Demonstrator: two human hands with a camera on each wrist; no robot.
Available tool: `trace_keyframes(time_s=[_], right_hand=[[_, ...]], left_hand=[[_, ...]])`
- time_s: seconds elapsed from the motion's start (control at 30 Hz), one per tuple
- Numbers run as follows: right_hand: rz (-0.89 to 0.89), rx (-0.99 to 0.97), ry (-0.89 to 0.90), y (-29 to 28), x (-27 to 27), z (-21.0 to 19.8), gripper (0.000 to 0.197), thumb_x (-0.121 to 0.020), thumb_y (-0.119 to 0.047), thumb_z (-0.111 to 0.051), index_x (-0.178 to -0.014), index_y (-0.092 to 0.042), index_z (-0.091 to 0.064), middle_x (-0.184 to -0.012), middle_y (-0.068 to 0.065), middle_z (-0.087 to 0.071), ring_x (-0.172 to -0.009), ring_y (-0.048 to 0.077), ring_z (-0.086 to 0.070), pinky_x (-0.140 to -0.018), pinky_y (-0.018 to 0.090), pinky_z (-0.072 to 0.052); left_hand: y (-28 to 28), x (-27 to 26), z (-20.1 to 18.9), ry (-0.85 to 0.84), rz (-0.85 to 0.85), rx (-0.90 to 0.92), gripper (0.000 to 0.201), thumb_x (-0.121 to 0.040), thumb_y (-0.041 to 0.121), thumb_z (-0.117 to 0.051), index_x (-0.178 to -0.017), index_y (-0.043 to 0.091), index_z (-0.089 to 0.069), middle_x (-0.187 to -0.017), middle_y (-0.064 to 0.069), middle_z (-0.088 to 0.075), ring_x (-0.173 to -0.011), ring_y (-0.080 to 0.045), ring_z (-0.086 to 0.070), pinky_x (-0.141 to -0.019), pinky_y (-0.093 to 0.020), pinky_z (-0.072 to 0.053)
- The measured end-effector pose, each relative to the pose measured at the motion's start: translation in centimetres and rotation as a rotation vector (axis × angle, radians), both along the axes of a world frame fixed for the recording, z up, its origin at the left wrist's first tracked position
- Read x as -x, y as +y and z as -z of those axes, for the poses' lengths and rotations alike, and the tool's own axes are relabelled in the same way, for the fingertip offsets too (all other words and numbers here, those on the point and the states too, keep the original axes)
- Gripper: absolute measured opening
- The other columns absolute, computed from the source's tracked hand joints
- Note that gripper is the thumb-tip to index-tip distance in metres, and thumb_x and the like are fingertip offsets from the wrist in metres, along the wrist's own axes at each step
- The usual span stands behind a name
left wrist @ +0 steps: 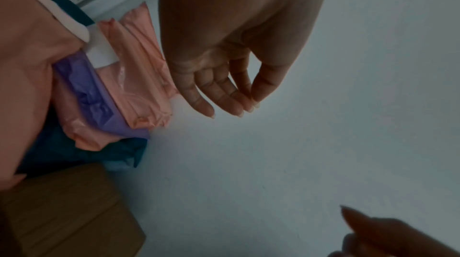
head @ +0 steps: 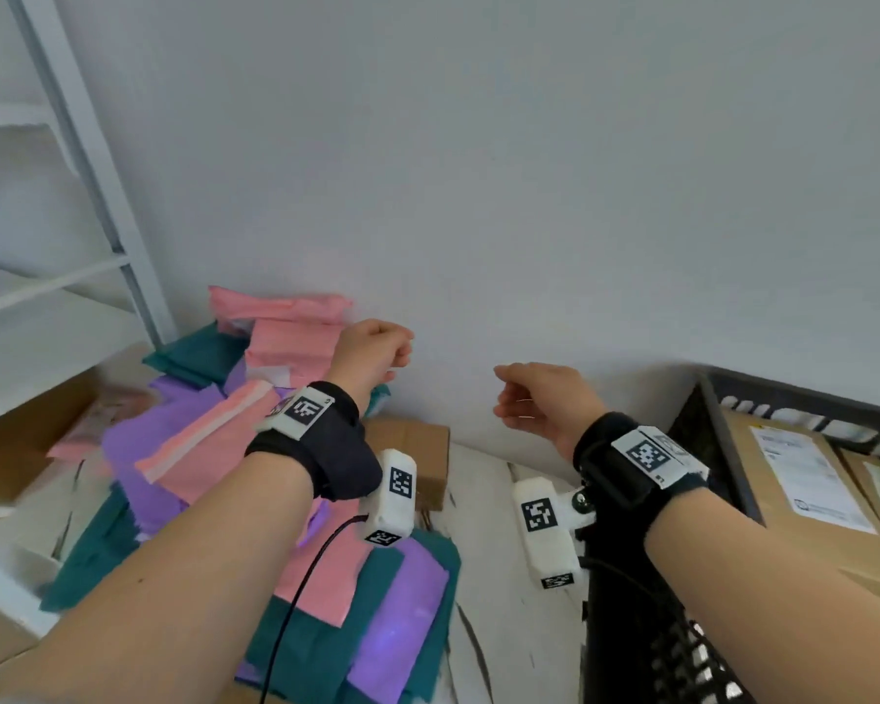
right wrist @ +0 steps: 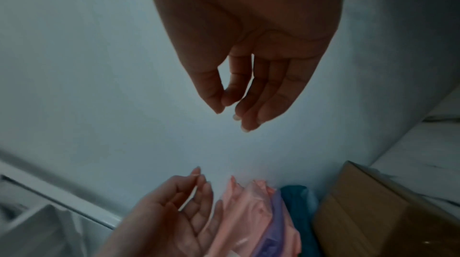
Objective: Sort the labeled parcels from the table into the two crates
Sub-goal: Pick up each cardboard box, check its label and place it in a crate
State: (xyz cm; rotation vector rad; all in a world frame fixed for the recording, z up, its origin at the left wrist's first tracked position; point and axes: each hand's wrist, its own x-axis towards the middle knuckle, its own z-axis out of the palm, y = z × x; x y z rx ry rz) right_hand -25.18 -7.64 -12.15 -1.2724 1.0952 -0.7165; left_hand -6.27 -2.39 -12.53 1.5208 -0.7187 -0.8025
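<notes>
Nearest the head camera, both forearms fill the lower frame, each with a black wrist strap carrying white tagged blocks. The left hand (head: pixel 372 350) is raised in front of the wall at about 10 o'clock from the frame's centre; from above only its back shows, so the fingers are hard to read there. The left wrist view shows them loosely extended with the thumb close beside them, holding nothing. The right hand (head: pixel 542 401) hangs in the air at about 3 o'clock from the left, well apart from it, fingers relaxed and slightly bent, also holding nothing; the right wrist view confirms this.

The heap of soft parcels (head: pixel 214 449), pink, purple and teal, lies on the table (head: pixel 494 576) under the left forearm, which hides part of it; their labels cannot be made out. A small cardboard box (head: pixel 417 449) sits behind the heap against the wall. At 4 o'clock a black crate (head: pixel 732 398), cut off by the frame edge, holds labelled brown boxes (head: pixel 803 480). White shelving (head: pixel 87 195) stands at 9 o'clock.
</notes>
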Motion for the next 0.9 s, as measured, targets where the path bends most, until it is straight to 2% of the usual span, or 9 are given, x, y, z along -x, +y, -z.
trace_keyframes(time_s=[0.13,0.23,0.37,0.43,0.53,0.6,0.67,0.8,0.9], right_hand=[[0.032,-0.046,0.086,-1.9,-4.2,2.7,0.021,-0.089,-0.014,-0.064,-0.071,-0.008,-0.056,-0.065,0.006,-0.059,-0.06,0.019,-0.063,-0.058,0.025,-0.054],[0.062,-0.043,0.15,-3.8,-6.7,4.5,0.02,-0.088,-0.013,-0.065,-0.071,-0.007,-0.057,-0.067,0.008,-0.061,-0.063,0.021,-0.063,-0.066,0.03,-0.056],[-0.012,0.169,0.401,-6.4,-9.6,8.3,0.013,-0.084,-0.017,-0.07,-0.075,-0.013,-0.061,-0.078,0.006,-0.066,-0.073,0.019,-0.064,-0.072,0.033,-0.057],[-0.113,0.325,0.596,-7.4,-10.9,10.4,0.012,-0.079,-0.022,-0.074,-0.087,-0.019,-0.066,-0.09,-0.003,-0.066,-0.086,0.015,-0.062,-0.075,0.026,-0.048],[-0.376,0.397,0.787,-8.6,-12.4,14.1,0.057,-0.076,-0.024,-0.078,-0.128,-0.022,-0.056,-0.132,0.0,-0.052,-0.124,0.017,-0.046,-0.098,0.023,-0.036],[-0.535,0.391,0.944,-9.0,-13.0,16.4,0.094,-0.067,-0.031,-0.084,-0.146,-0.027,-0.034,-0.153,0.008,-0.029,-0.142,0.025,-0.024,-0.114,0.036,-0.026],[-0.619,0.38,1.069,-9.1,-13.1,18.0,0.116,-0.06,-0.04,-0.087,-0.152,-0.031,-0.017,-0.158,0.011,-0.016,-0.146,0.029,-0.013,-0.116,0.047,-0.023],[-0.673,0.356,1.068,-9.5,-12.2,18.7,0.124,-0.058,-0.046,-0.087,-0.153,-0.032,-0.008,-0.158,0.01,-0.016,-0.146,0.028,-0.014,-0.116,0.049,-0.024],[-0.75,0.482,1.182,-9.1,-11.4,18.7,0.127,-0.057,-0.053,-0.084,-0.153,-0.031,-0.004,-0.158,0.009,-0.01,-0.146,0.029,-0.012,-0.115,0.051,-0.022]], left_hand=[[-1.2,-3.8,1.7,0.057,-0.015,-0.015,0.016,-0.09,0.009,-0.056,-0.076,0.016,-0.058,-0.072,0.0,-0.056,-0.064,-0.011,-0.056,-0.064,-0.025,-0.044],[-2.6,-5.6,2.7,0.103,0.019,-0.03,0.014,-0.09,0.007,-0.055,-0.079,0.015,-0.058,-0.07,0.0,-0.055,-0.062,-0.012,-0.057,-0.062,-0.024,-0.045],[-5.3,-7.2,4.1,0.138,0.06,-0.063,0.011,-0.089,0.005,-0.054,-0.082,0.012,-0.058,-0.07,-0.002,-0.055,-0.06,-0.014,-0.058,-0.056,-0.022,-0.045],[-6.6,-7.8,5.0,0.177,0.082,-0.078,0.01,-0.091,0.005,-0.055,-0.083,0.011,-0.058,-0.069,-0.003,-0.054,-0.057,-0.015,-0.058,-0.056,-0.023,-0.046],[-7.5,-8.2,6.2,0.217,0.116,-0.101,0.01,-0.092,0.006,-0.056,-0.083,0.012,-0.059,-0.07,-0.002,-0.055,-0.058,-0.014,-0.058,-0.056,-0.022,-0.048],[-7.8,-8.4,6.9,0.234,0.128,-0.111,0.013,-0.092,0.006,-0.056,-0.082,0.012,-0.06,-0.071,-0.001,-0.056,-0.057,-0.013,-0.058,-0.056,-0.021,-0.049],[-8.0,-8.6,7.4,0.236,0.127,-0.118,0.015,-0.092,0.006,-0.055,-0.081,0.013,-0.061,-0.07,0.0,-0.056,-0.054,-0.01,-0.059,-0.058,-0.022,-0.05],[-8.2,-8.6,7.4,0.237,0.125,-0.127,0.015,-0.092,0.007,-0.055,-0.08,0.014,-0.061,-0.07,0.0,-0.057,-0.05,-0.006,-0.058,-0.06,-0.023,-0.05],[-8.1,-8.2,7.1,0.229,0.118,-0.135,0.016,-0.092,0.005,-0.053,-0.081,0.014,-0.061,-0.071,0.0,-0.056,-0.054,-0.008,-0.057,-0.059,-0.022,-0.049]])
